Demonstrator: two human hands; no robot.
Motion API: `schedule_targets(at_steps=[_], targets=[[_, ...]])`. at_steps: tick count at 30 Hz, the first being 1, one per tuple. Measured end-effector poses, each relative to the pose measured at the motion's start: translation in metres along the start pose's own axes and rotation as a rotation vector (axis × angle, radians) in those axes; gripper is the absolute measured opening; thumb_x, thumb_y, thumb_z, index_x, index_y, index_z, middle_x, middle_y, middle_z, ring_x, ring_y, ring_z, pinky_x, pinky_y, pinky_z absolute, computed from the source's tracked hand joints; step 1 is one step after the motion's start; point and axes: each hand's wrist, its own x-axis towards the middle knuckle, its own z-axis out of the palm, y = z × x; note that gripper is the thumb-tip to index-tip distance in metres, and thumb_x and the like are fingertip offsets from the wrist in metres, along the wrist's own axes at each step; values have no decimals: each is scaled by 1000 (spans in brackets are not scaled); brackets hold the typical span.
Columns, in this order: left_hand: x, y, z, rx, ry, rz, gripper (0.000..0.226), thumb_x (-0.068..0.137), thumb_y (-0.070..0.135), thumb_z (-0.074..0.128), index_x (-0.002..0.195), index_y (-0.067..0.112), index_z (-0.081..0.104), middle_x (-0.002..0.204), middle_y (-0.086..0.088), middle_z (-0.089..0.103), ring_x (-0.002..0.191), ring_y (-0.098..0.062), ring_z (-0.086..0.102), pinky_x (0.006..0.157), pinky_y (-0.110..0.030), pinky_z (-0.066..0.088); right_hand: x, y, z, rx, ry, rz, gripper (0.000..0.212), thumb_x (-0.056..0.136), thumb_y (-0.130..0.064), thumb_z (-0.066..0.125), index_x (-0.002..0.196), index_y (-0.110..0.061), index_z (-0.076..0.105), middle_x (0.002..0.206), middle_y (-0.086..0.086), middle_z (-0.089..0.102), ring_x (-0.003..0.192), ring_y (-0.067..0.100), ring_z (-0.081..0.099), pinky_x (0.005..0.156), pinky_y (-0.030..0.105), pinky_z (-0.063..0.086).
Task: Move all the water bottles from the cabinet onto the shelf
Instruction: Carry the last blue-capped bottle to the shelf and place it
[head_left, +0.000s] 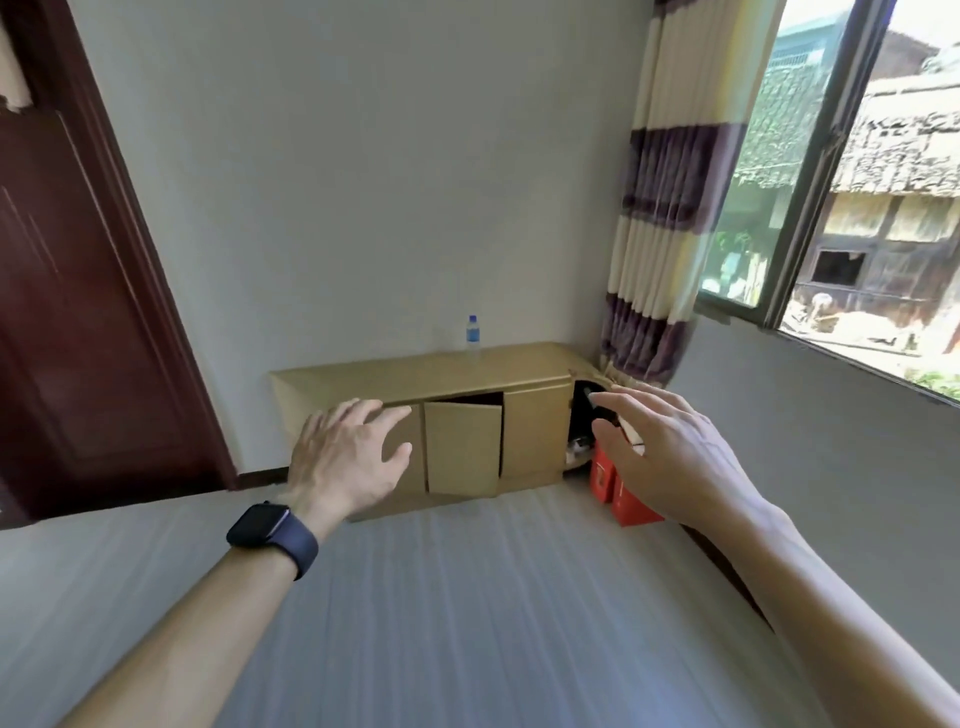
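Nothing gripped on either side: the left hand (348, 452), with a dark watch (272, 535) at its wrist, is spread with straight, relaxed fingers, and the right hand (670, 457) is just as loose and empty, both stretched out toward the low tan cabinet (535, 431) against the far wall. One water bottle (472, 338) with a blue cap stands upright on the cabinet's top, toward the far edge and well apart from both hands. I can't tell whether that top is the shelf the task means. No other bottle shows; the cabinet's inside is mostly hidden. The middle door (462, 447) hangs ajar with a dark gap along its upper edge, while the panels to its left and right look closed. At the right end there's a dark opening with something black and something pale in it, too murky to name, and two red boxes (623, 499) stand just beside it, partly behind the right hand. By my reading this is the reach-in step, with no bottle in hand yet. The next move calls for swinging that middle door wide, probably with the left hand, which is nearer to it, then looking inside before closing fingers round a bottle's body and lifting it out upright. A striped curtain (654, 208) and a window (857, 182) fill the right, and a dark wooden door (67, 312) stands at the left.
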Motion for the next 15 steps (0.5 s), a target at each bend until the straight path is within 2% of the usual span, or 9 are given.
schedule_targets(at_steps=[4,10,15], targets=[[70,-36,47,18,-40,-34,52,91,55,47,141,40,46,144,5,49,136,-18,39,108,-39,33,84,10,55,-9,-31,-43,38,101,-48,43,136,-38,54,143,-16,52,141,13,35,114,35,31],[196,-99,102,-6,-97,-37,52,92,55,45,142,42,43,148,6,45,138,-20,36,109,-41,32,206,9,133,-14,-77,6,43,100,-49,42,141,-36,51,149,-13,46,145,14,31,119,36,27],[303,-141,133,1,-71,-24,52,94,54,42,145,39,41,149,4,44,137,-20,37,109,-43,33,298,14,186,11,-20,43,40,99,-45,45,137,-35,55,144,-11,53,140,15,38,115,38,34]])
